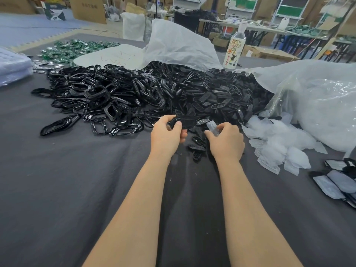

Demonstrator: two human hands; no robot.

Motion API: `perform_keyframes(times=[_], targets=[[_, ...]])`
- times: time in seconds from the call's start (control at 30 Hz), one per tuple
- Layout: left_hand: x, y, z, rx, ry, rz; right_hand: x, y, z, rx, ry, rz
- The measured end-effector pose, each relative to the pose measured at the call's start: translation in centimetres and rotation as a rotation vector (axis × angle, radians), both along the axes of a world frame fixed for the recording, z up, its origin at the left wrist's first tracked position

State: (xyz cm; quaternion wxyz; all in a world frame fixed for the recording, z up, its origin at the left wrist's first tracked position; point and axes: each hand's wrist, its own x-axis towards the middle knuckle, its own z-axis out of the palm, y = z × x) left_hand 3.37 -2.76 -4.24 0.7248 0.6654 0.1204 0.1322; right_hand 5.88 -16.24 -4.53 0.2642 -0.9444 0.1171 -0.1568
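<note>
My left hand grips a black oval plastic shell just above the dark table cloth, thumb on its near edge. My right hand pinches a small translucent clear pad between thumb and fingers, close to the right of the shell. Behind both hands spreads a large heap of glossy black plastic frames and matte black button-plate inserts. A few loose black inserts lie on the cloth between my hands.
Clear translucent pads spill from a big plastic bag at right. Finished dark pieces lie at the far right edge. A clear bottle stands behind the heap. Green circuit boards and silver discs lie at back left.
</note>
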Motion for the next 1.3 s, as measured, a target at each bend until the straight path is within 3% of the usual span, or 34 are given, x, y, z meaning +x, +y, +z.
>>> perform_keyframes(times=[0.2, 0.3, 0.4, 0.57, 0.77, 1.03, 1.3], targets=[[-0.1, 0.0, 0.1, 0.001, -0.020, -0.012, 0.2, -0.1, -0.3, 0.004, -0.045, -0.002], [-0.1, 0.0, 0.0, -0.001, -0.016, -0.010, 0.3, -0.2, -0.1, 0.097, -0.134, 0.006], [0.0, 0.0, 0.0, -0.011, -0.007, -0.009, 0.3, -0.6, 0.7, 0.357, -0.258, 0.032], [0.3, -0.1, -0.1, -0.003, 0.005, -0.002, 0.0, -0.2, 1.8, 0.901, -0.178, 0.188], [0.4, 0.0, -0.2, 0.025, -0.009, 0.012, -0.6, 0.1, 2.4, 1.230, -0.050, 0.321], [0.4, -0.1, 0.0, 0.016, 0.000, -0.004, -0.9, 0.5, 2.8, 1.175, -0.108, 0.329], [0.1, -0.1, 0.2, 0.023, -0.024, -0.082, -1.1, 1.0, 2.3, 0.512, -0.171, 0.485]])
